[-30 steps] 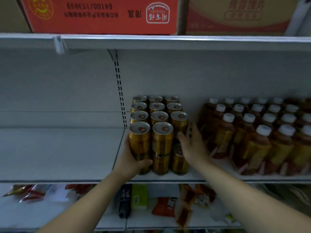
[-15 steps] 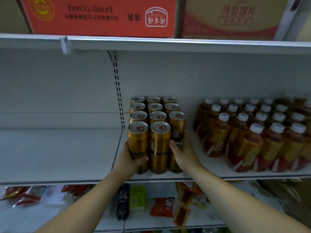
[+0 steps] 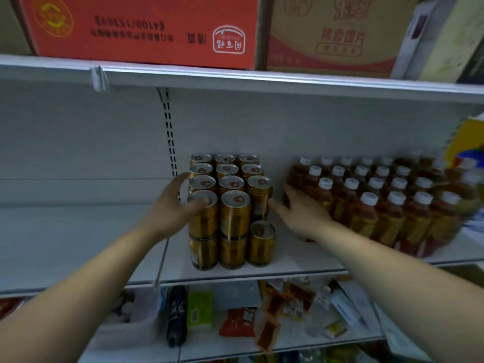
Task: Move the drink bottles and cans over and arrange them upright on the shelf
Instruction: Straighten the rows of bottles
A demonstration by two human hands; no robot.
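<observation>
Head view: gold cans (image 3: 235, 213) stand upright on the white shelf (image 3: 78, 244), stacked two high, three across. Near right spot holds one lone can (image 3: 262, 242). Left hand (image 3: 170, 210) is open, fingers spread against the stack's left side, thumb across the near-left top can. Right hand (image 3: 303, 216) is open, fingers straight, holding nothing, in the gap between cans and bottles (image 3: 387, 205). Bottles stand upright in rows, right. Red box (image 3: 146, 27) sits on the shelf above.

Dim, flat store light, soft focus throughout.
Wide-angle bend curves the upper shelf edge (image 3: 262, 79); the drink bottles (image 3: 392, 205) smear toward the right edge; pale glints sit atop the cans (image 3: 233, 199).
</observation>
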